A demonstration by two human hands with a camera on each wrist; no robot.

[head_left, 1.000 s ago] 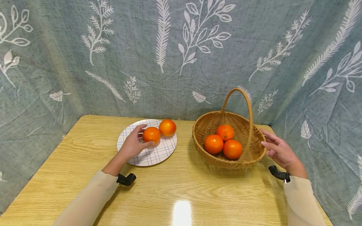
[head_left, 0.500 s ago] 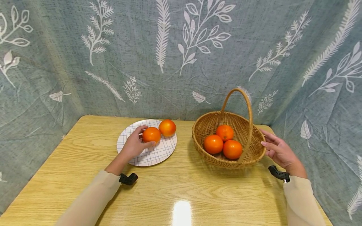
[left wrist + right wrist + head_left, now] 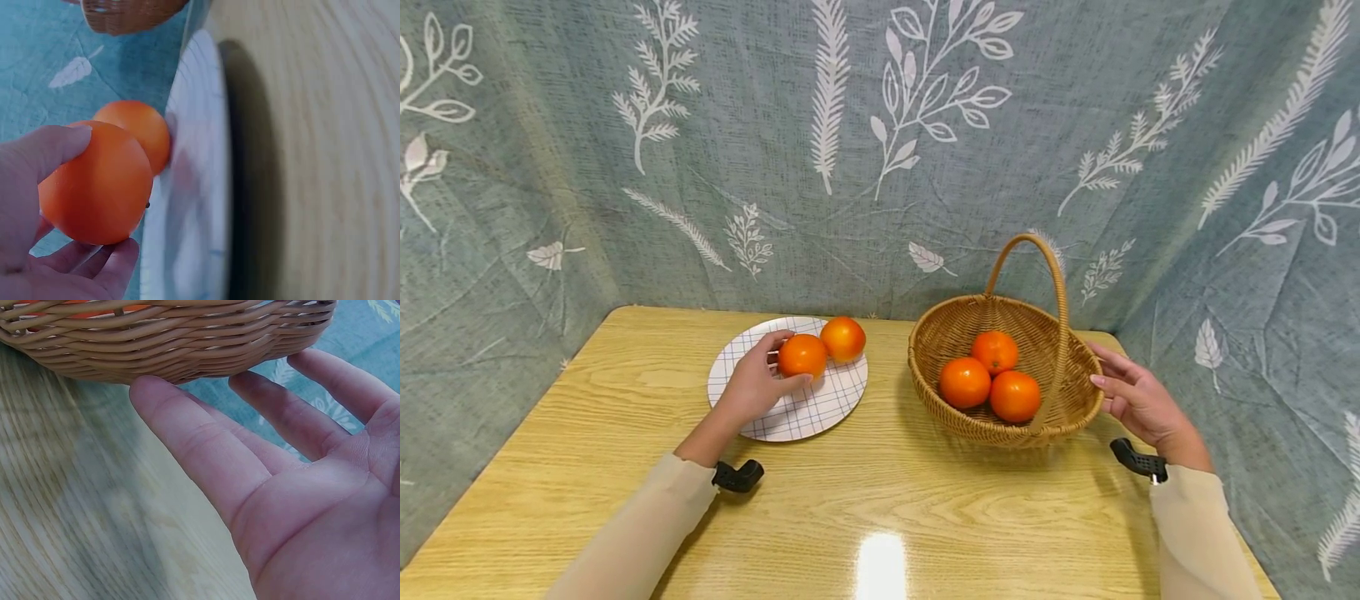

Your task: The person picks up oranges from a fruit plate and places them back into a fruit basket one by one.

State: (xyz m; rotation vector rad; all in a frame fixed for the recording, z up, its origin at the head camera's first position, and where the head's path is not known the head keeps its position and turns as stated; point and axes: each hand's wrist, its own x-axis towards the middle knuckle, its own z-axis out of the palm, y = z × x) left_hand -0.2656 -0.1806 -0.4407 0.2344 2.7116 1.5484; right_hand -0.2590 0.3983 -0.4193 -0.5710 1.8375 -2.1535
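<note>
In the head view, my left hand (image 3: 756, 385) grips an orange (image 3: 802, 357), thumb on the near side and fingers round the far side. The left wrist view has this orange (image 3: 100, 184) close over the plate, a small dark stem spot on it. A second orange (image 3: 843, 339) rests on the round white plate (image 3: 797, 423) with blue grid lines, just behind the first. My right hand (image 3: 1146, 407) is at the right side of a wicker basket (image 3: 940, 408). Its fairly straight fingers (image 3: 194, 434) have their tips right at the woven wall.
Inside the basket lie three oranges (image 3: 1017, 397). A tall arched handle (image 3: 1060, 333) rises over it. The light wooden table (image 3: 820, 517) ends at a grey-green leaf-print curtain (image 3: 775, 150) behind and along both sides.
The orange in my left hand has risen very slightly. My right hand and the basket have stayed in place.
</note>
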